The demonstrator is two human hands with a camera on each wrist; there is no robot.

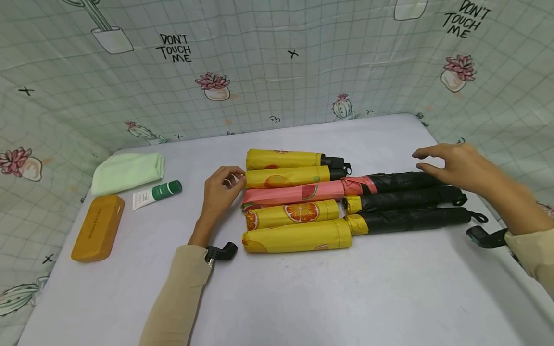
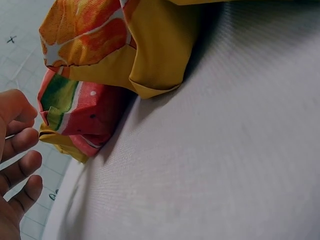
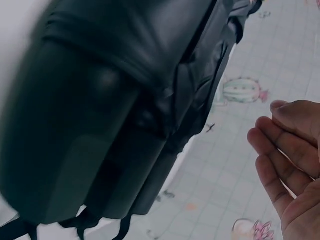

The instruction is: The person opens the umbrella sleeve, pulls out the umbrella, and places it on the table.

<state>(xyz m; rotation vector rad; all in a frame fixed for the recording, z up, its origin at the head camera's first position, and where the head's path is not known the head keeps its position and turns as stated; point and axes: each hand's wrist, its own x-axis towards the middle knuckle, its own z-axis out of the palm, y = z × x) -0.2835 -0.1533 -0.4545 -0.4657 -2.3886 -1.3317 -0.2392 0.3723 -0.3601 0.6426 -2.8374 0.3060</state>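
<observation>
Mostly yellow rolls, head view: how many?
4: the farthest roll and second roll, beyond the pink roll; the orange-slice roll and nearest roll, on its near side. None looks hidden.

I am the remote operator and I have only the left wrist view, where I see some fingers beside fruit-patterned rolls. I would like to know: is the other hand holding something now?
Observer: No, the head view shows that the right hand holds nothing, near the black ends of the rolls.

Operator: Thank you. And which things are lying farther to the left than the left hand?

Observer: The head view shows three: a pale green cloth, a green-capped tube and a yellow-brown box.
</observation>
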